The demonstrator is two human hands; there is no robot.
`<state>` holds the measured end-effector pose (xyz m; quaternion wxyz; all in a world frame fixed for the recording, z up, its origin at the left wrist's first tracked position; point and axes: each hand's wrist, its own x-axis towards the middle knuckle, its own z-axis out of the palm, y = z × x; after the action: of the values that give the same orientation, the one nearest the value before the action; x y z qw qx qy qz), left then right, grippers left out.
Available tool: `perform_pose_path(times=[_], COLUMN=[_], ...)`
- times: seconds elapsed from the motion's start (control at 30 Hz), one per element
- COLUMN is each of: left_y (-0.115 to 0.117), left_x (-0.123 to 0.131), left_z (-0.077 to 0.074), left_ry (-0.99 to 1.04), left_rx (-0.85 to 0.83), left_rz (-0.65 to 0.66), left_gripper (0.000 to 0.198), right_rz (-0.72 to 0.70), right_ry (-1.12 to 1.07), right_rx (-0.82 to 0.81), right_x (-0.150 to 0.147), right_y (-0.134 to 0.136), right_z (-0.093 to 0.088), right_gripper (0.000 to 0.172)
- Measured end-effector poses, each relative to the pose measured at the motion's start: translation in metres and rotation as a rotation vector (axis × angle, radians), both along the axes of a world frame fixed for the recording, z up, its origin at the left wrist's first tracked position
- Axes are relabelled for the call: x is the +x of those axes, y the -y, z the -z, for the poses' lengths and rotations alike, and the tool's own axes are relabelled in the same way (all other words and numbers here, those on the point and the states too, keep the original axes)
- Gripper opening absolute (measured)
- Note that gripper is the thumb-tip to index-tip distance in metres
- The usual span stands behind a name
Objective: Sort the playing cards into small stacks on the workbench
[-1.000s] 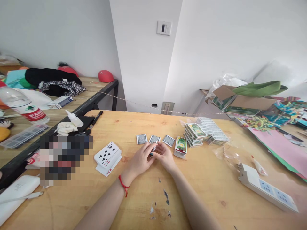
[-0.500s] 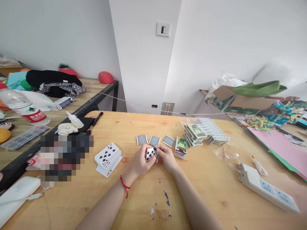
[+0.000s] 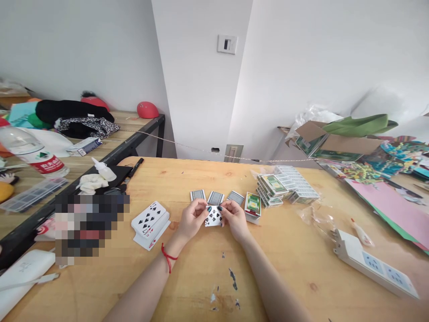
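Between my two hands is a playing card (image 3: 213,218) with black spades, held face toward me just over the table. My left hand (image 3: 195,218) pinches its left side, thumb on the face. The right side is pinched by my right hand (image 3: 233,218) in the same way; whether more cards lie behind it is hidden. Beyond my fingers three patterned grey items, like card backs, lie in a row: left one (image 3: 197,195), middle one (image 3: 215,198), right one (image 3: 235,197). A face-up pile of playing cards (image 3: 149,220) with spades on top lies left of my left hand.
Right of my hands stands a green-and-white card box (image 3: 253,204), with stacked card boxes (image 3: 272,185) and wrapped packs (image 3: 296,183) behind. A power strip (image 3: 373,264) and glue tube (image 3: 362,232) lie at right. At left are a black marker (image 3: 136,167) and white power bank (image 3: 25,279).
My hands have drawn slightly apart, and the spade card has turned from a partly covered, upright tilt to sideways, with more of its face showing.
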<state>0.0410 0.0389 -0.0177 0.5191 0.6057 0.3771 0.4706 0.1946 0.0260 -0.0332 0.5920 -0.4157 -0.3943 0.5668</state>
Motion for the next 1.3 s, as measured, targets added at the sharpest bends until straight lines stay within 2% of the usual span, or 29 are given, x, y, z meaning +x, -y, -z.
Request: perform_pose_path(times=[0.2,0.37,0.47,0.53,0.67,0.8,0.97,1.07,1.13,1.23,1.3], left_y=[-0.001,0.002,0.002,0.002,0.000,-0.003,-0.006,-0.010,-0.014,-0.016,-0.014], left_x=[0.002,0.009,0.010,0.009,0.004,-0.003,-0.008,-0.010,-0.012,-0.014,-0.013], left_z=[-0.002,0.003,0.003,0.002,-0.004,-0.007,-0.005,-0.001,0.002,0.004,0.004], left_ry=[0.088,0.269,0.319,0.309,0.176,0.010,-0.002,-0.028,-0.034,-0.044,-0.076], left_rx=[-0.133,-0.245,-0.284,-0.296,-0.242,-0.140,-0.127,-0.072,-0.021,0.044,0.088], left_rz=[-0.085,-0.136,-0.138,-0.113,-0.078,-0.020,0.017,-0.062,-0.163,-0.302,-0.342], left_gripper=[0.015,0.022,0.023,0.020,0.015,0.012,0.012,0.013,0.015,0.016,0.015], right_rz=[-0.259,-0.325,-0.295,-0.225,-0.109,-0.145,-0.101,-0.066,-0.123,-0.252,-0.232], right_ry=[-0.182,-0.302,-0.314,-0.306,-0.243,-0.200,-0.154,-0.098,-0.065,-0.060,-0.111], right_rx=[-0.179,-0.258,-0.284,-0.284,-0.230,-0.238,-0.197,-0.130,-0.104,-0.126,-0.151], right_x=[0.004,0.000,-0.003,-0.004,-0.001,0.004,0.003,0.000,-0.002,-0.003,-0.003], right_y=[0.001,0.005,0.005,0.004,0.002,0.002,0.000,0.002,0.004,0.006,0.005], right_z=[-0.002,-0.004,-0.003,-0.002,-0.001,-0.001,0.001,-0.001,-0.004,-0.006,-0.005], right_gripper=[0.024,0.021,0.020,0.019,0.018,0.019,0.023,0.029,0.035,0.034,0.031])
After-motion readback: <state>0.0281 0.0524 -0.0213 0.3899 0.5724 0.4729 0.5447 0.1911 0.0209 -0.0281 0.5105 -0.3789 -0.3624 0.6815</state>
